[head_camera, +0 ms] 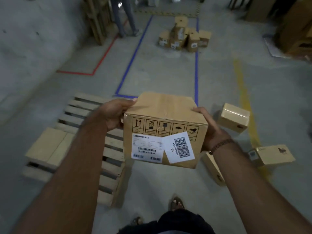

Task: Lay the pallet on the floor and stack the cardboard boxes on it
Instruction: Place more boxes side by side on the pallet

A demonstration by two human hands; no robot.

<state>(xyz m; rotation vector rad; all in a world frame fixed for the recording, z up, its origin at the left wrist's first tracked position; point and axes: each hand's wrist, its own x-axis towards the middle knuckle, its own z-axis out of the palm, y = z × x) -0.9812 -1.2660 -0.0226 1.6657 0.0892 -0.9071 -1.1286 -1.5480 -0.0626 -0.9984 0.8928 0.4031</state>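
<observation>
I hold a cardboard box [166, 115] in the air at chest height, its side with handling symbols and white barcode labels facing me. My left hand [116, 114] grips its left side and my right hand [208, 125] grips its right side. Below and to the left, a wooden pallet [111, 146] lies flat on the concrete floor. One cardboard box [50, 147] rests on the pallet's near left corner. My left forearm hides part of the pallet.
Three loose boxes lie on the floor to my right [233, 118], [274, 154], [213, 168]. A pile of several boxes [184, 35] stands far ahead between blue floor lines. A person's legs [125, 19] and upright pallets [98, 19] are at the far left. Larger cartons [295, 31] stand far right.
</observation>
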